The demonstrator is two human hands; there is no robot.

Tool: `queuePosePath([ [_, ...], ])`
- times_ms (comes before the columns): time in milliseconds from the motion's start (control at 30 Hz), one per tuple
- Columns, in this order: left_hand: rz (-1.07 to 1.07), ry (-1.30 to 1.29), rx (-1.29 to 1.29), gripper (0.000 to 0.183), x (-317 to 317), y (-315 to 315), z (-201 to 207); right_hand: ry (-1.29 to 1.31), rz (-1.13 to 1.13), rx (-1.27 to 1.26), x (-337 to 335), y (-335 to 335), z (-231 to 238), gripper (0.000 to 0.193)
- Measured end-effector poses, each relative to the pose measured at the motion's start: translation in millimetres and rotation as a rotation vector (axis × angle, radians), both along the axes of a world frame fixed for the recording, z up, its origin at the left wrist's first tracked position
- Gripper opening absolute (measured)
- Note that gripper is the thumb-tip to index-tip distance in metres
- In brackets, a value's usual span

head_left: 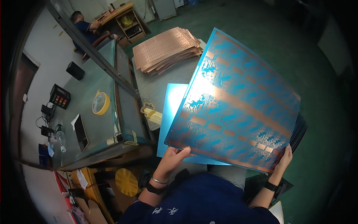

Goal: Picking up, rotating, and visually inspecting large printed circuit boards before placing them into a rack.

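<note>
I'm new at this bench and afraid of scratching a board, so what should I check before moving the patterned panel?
1. Left hand on the patterned panel: ok, holding near its lower-left corner.
2. Right hand on it: ok, at the lower-right edge.
3. Panel apart from the blue sheet behind: cannot tell, they overlap in view.
4. Copper stack squared up: not ok, edges staggered.
5. Tape roll away from the panel: ok, on the desk at left.

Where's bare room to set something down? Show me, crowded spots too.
Grey table: between the copper panel stack and the lower blue panel. Green-topped desk: between the yellow tape roll and the plain black box. Crowded: the desk's left side, with plastic bottle and colour-squared box.
</note>
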State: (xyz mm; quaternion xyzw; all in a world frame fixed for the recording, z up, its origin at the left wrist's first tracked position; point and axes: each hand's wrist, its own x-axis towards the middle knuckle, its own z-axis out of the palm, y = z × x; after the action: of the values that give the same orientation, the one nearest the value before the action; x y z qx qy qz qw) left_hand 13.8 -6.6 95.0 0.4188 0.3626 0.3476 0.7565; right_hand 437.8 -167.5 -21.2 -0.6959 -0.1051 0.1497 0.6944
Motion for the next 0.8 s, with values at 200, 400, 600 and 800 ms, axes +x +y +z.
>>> queuePosePath([
  [200,0.014,-0.075,-0.031,0.039,-3,4,-4,0.017,0.034,0.054,-2,-5,6,0.030],
  [400,0.070,-0.102,-0.029,0.027,-8,4,-13,-0.031,0.063,0.162,-11,0,20,0.032],
  [600,0.082,-0.128,-0.040,0.033,-8,4,-22,-0.045,-0.033,0.164,-20,3,34,0.031],
  [800,0.088,-0.111,-0.008,0.033,-14,7,-23,0.064,0.118,0.316,-14,-9,38,0.034],
])
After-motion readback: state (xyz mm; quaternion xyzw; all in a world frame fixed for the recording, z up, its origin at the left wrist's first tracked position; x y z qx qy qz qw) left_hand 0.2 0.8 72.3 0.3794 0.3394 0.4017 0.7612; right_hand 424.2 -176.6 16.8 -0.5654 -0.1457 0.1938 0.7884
